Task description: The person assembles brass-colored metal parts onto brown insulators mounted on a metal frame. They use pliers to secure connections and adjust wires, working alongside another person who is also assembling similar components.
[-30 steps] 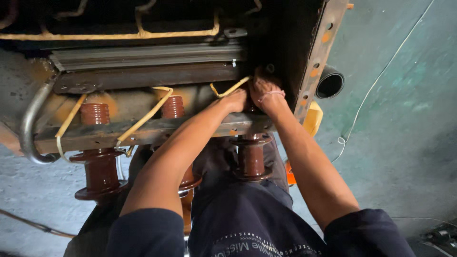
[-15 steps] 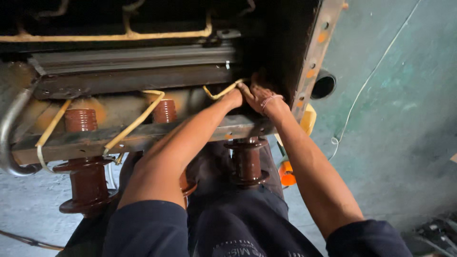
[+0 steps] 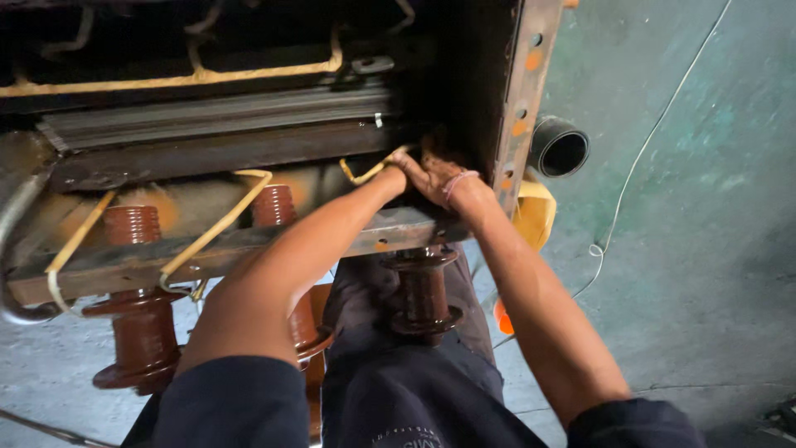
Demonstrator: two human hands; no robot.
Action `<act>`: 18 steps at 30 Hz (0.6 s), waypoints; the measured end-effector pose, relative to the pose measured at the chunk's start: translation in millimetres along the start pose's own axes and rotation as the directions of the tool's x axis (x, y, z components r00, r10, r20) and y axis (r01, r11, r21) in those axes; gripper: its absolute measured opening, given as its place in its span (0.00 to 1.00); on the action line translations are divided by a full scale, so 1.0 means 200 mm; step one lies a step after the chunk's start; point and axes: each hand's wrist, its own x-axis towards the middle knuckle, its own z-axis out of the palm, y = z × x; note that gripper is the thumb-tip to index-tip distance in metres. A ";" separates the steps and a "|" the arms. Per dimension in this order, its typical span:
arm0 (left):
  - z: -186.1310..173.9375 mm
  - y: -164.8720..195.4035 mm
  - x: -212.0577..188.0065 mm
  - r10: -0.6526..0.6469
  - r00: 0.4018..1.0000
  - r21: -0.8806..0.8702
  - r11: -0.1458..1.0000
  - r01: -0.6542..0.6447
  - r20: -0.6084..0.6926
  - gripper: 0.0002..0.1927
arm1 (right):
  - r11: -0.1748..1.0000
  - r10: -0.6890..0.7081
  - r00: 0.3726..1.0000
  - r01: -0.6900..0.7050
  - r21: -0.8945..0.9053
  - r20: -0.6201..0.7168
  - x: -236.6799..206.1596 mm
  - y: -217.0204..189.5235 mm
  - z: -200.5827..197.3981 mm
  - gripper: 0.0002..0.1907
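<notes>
Still early, it seems — your left hand [image 3: 396, 172] and right hand [image 3: 435, 174] are pressed together on the yellow lead [image 3: 365, 172] beside the rusty frame post [image 3: 518, 99]; grip unclear, the other leads [image 3: 217, 224] untouched.

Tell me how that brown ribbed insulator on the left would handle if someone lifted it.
The brown ribbed insulator looks glazed like ceramic, so probably heavy for its size, slick and chippable. Its round flanges suggest it would roll if laid down. It passes through the metal bar, so it likely won't lift freely.
</notes>
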 end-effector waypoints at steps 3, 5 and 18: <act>0.01 -0.01 0.00 -0.011 1.000 -0.008 1.000 0.011 0.015 0.17 | 0.996 0.074 0.997 -0.073 -0.058 0.018 0.00 0.00 0.00 0.61; 0.01 -0.03 0.00 -0.010 1.000 -0.014 1.000 0.011 0.016 0.17 | 0.978 0.210 0.966 -0.205 -0.048 0.151 0.00 0.00 0.00 0.61; 0.00 -0.07 0.01 -0.068 0.997 -0.045 0.997 0.069 0.035 0.19 | 0.968 0.240 0.949 -0.250 0.026 0.204 0.02 0.01 0.05 0.61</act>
